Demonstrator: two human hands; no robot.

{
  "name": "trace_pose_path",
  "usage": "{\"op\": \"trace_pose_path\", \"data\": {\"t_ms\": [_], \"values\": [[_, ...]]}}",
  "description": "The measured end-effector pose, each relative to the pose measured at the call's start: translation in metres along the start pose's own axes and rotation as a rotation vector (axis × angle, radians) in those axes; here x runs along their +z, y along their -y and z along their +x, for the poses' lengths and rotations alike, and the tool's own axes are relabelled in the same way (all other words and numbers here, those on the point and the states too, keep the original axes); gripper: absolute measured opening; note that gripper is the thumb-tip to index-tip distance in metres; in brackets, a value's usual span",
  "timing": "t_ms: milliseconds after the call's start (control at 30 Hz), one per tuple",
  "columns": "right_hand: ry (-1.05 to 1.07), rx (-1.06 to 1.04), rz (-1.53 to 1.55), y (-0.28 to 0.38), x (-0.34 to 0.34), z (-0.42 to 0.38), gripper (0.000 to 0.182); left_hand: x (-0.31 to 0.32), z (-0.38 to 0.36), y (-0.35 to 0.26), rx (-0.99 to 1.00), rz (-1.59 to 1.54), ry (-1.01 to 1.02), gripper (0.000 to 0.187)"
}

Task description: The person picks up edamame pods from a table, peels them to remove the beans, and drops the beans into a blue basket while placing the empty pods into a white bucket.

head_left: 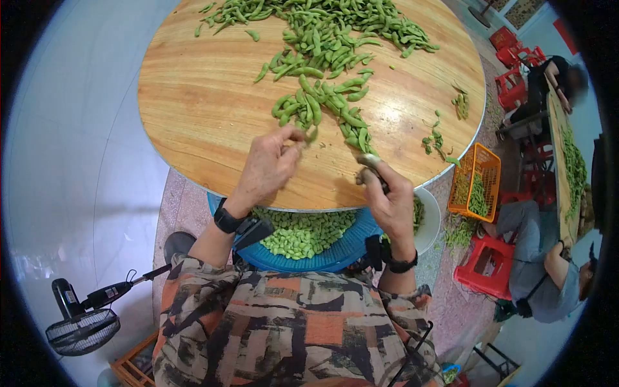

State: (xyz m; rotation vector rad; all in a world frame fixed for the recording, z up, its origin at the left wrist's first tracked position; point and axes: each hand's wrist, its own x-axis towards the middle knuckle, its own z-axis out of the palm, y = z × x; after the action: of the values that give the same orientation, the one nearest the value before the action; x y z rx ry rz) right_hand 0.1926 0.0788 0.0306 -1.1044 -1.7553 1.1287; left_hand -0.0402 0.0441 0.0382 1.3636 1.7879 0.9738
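Observation:
My left hand is closed in a pinch over the wooden table, fingertips at a green bean pod beside the near end of the pile. In my right hand is a small metal tool with a shiny curved tip and dark handles; the grip covers most of it. A heap of green pods runs from the far edge of the round table down towards my hands. Below the near edge, a blue basket holds pale green shelled beans.
A white bucket stands right of the basket. Farther right are an orange crate with pods, a red stool and a second table with people beside it. Stems lie near my table's right edge. A black fan is at lower left.

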Motion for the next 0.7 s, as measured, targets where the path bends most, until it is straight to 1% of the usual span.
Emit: {"op": "trace_pose_path", "data": {"t_ms": [33, 67, 100, 133, 200, 267, 333, 367, 433, 533, 600, 667, 700], "values": [[0.048, 0.06, 0.094, 0.004, 0.007, 0.003, 0.023, 0.007, -0.007, -0.003, -0.002, -0.004, 0.011, 0.012], [0.097, 0.118, 0.189, 0.006, 0.012, 0.005, 0.023, 0.014, -0.012, -0.006, -0.019, -0.245, 0.096, 0.012], [0.094, 0.126, 0.186, 0.006, 0.015, 0.006, 0.023, 0.018, -0.017, -0.008, -0.039, -0.486, 0.178, 0.013], [0.13, 0.125, 0.243, 0.006, 0.018, 0.006, 0.023, 0.018, -0.02, -0.009, -0.111, -0.504, 0.243, 0.014], [0.193, 0.159, 0.395, 0.009, 0.021, 0.005, 0.023, 0.022, -0.024, -0.004, -0.121, -0.506, 0.215, 0.014], [0.211, 0.175, 0.373, 0.007, 0.021, 0.003, 0.023, 0.026, -0.026, -0.001, -0.128, -0.507, 0.186, 0.014], [0.224, 0.19, 0.349, 0.004, 0.02, 0.001, 0.023, 0.029, -0.028, 0.0, -0.071, -0.423, 0.157, 0.012], [0.224, 0.164, 0.328, 0.002, 0.02, 0.001, 0.022, 0.032, -0.029, 0.002, -0.072, -0.425, 0.16, 0.012], [0.223, 0.14, 0.309, 0.0, 0.02, 0.001, 0.022, 0.038, -0.031, 0.007, 0.039, -0.354, 0.096, 0.012], [0.24, 0.143, 0.319, 0.0, 0.018, 0.0, 0.022, 0.041, -0.033, 0.005, 0.031, -0.342, 0.051, 0.013], [0.296, 0.215, 0.375, 0.0, 0.016, 0.0, 0.022, 0.043, -0.033, 0.007, 0.043, -0.328, 0.048, 0.013], [0.291, 0.187, 0.38, -0.001, 0.015, 0.0, 0.021, 0.041, -0.033, 0.005, 0.053, -0.312, 0.044, 0.013], [0.286, 0.156, 0.383, -0.002, 0.015, 0.0, 0.021, 0.037, -0.033, -0.001, -0.086, -0.457, 0.128, 0.013]]}}
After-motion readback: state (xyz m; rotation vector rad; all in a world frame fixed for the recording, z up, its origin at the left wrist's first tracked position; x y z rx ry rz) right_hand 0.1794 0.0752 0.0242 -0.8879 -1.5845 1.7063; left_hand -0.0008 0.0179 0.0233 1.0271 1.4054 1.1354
